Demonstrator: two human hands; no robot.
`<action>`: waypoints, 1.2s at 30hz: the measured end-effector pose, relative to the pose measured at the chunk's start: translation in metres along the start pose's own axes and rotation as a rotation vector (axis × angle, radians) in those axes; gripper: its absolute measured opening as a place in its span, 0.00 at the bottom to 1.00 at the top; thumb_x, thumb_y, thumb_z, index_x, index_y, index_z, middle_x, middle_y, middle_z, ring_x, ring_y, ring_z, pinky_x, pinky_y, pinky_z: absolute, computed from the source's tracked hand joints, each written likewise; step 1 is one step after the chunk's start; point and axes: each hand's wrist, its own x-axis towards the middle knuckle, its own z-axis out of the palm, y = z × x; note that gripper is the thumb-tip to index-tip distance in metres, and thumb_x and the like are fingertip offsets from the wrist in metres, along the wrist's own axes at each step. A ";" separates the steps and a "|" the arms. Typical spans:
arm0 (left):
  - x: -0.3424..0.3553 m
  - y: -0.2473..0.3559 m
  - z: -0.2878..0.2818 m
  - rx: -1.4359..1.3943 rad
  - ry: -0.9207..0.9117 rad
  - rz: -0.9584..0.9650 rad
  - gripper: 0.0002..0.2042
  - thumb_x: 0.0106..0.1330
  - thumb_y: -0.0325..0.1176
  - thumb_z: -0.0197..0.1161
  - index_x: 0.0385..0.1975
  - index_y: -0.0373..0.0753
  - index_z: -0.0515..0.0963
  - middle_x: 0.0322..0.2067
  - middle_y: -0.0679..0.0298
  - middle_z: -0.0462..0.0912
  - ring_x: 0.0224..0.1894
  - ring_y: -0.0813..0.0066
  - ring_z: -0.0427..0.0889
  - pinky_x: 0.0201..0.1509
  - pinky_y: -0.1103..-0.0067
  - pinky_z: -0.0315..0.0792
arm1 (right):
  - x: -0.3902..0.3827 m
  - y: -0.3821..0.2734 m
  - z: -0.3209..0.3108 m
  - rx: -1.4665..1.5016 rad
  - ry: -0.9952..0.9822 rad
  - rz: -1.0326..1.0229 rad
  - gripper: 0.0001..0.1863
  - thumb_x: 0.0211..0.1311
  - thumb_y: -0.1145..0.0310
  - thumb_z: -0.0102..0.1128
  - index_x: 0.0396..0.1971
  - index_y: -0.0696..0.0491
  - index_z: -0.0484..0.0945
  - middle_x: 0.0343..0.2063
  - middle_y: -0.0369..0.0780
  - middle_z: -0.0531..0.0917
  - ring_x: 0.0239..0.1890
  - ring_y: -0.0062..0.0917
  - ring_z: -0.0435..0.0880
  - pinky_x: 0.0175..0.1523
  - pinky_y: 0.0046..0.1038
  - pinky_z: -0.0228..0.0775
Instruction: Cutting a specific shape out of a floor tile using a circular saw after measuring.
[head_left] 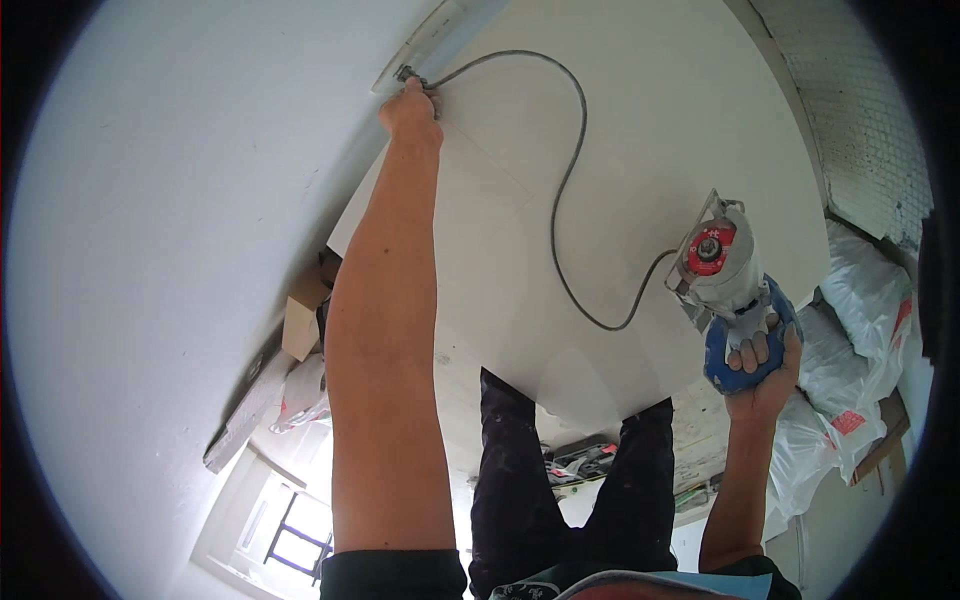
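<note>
My left arm reaches far out to the upper left. There my left hand point(410, 108) pinches a dark plug point(405, 74) against a long white power strip point(432, 38) beside the wall. Whether the plug's pins are fully in cannot be seen. A grey cord point(584, 120) winds from that plug across a large pale board point(640, 130) to a handheld circular saw point(722, 265). Fingers of my right hand point(765, 360) wrap round the saw's dusty blue handle point(725, 365). The saw's round red centre with a dark bolt faces up.
A white wall point(180, 200) rises on the left. White plastic sacks point(850, 360) are heaped at the right edge. A cardboard box point(302, 325) and a plank point(240, 415) lie by the wall. My dark-trousered legs point(515, 470) stand at the board's near edge, with tools point(580, 460) behind.
</note>
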 end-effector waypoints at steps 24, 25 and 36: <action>0.024 -0.004 0.006 -0.064 0.092 0.017 0.09 0.71 0.31 0.57 0.27 0.37 0.73 0.19 0.63 0.75 0.13 0.76 0.67 0.14 0.77 0.56 | 0.009 0.002 -0.017 -0.037 0.050 -0.010 0.13 0.74 0.54 0.47 0.45 0.49 0.70 0.16 0.29 0.58 0.17 0.15 0.58 0.26 0.23 0.55; 0.025 0.000 0.009 -0.071 0.090 0.026 0.09 0.71 0.31 0.57 0.27 0.37 0.73 0.19 0.63 0.75 0.13 0.76 0.67 0.14 0.77 0.56 | 0.014 0.002 -0.016 -0.034 0.041 -0.014 0.13 0.74 0.54 0.47 0.45 0.49 0.70 0.16 0.29 0.58 0.17 0.15 0.58 0.26 0.23 0.55; 0.065 0.010 -0.033 0.806 -0.028 0.503 0.17 0.71 0.43 0.56 0.37 0.32 0.79 0.26 0.57 0.81 0.23 0.63 0.78 0.28 0.65 0.72 | 0.008 0.006 -0.021 -0.038 0.051 -0.019 0.13 0.75 0.56 0.45 0.45 0.49 0.71 0.16 0.29 0.58 0.17 0.16 0.57 0.26 0.23 0.57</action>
